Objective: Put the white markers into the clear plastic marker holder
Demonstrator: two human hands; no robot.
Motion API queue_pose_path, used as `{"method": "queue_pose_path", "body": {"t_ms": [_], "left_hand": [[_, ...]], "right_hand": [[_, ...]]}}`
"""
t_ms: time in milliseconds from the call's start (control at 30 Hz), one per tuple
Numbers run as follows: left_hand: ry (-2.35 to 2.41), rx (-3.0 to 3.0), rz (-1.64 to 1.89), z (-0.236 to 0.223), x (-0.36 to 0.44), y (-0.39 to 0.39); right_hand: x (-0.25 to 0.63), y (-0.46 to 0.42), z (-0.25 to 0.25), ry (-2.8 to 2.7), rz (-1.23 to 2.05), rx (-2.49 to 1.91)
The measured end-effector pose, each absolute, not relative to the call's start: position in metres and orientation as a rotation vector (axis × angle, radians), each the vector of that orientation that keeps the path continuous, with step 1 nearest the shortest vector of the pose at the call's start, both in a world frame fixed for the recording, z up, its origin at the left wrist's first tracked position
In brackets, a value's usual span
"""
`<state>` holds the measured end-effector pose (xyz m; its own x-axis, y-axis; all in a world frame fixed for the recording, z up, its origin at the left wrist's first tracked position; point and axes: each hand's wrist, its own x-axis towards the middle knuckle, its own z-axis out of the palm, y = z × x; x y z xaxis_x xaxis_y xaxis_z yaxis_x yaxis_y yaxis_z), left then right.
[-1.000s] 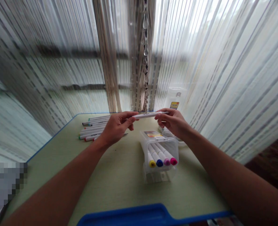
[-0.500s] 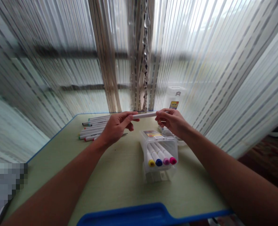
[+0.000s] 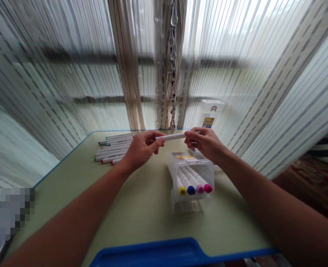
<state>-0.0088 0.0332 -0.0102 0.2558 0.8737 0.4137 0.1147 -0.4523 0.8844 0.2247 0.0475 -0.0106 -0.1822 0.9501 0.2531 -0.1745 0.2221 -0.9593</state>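
Note:
A white marker [image 3: 175,137] is held level between my two hands, above the far half of the table. My left hand [image 3: 145,147] pinches its left end, where a dark tip shows at the fingers. My right hand [image 3: 204,142] grips the right end between thumb and fingers. Below and nearer stands a clear plastic case [image 3: 172,168], its open end facing me. Inside lie several markers [image 3: 191,178] with yellow, blue, lilac and pink caps. Left of my left hand, several white markers [image 3: 113,149] lie in a row, partly hidden by that hand.
A second clear plastic piece with a yellow label [image 3: 208,121] stands upright behind my right hand. The pale green table [image 3: 141,207] has a blue edge and a blue tray [image 3: 147,254] at the front. Striped string curtains [image 3: 94,81] hang behind it.
The view has shifted slightly, so the table things sit a little differently. Both hands still hold the marker; a dark end now shows at my left fingers.

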Motion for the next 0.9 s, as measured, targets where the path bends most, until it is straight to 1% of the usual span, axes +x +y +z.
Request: {"method": "queue_pose_path", "body": {"t_ms": [433, 900], "left_hand": [[0.93, 1.815, 1.213, -0.0127, -0.0072, 0.0323], [0.868, 1.689, 1.207, -0.0092, -0.0078, 0.0294]], "right_hand": [[0.223, 0.0477, -0.0139, -1.396, 1.262, -0.759], [0.2287, 0.0554, -0.0182, -1.331, 1.23, -0.806]]}}
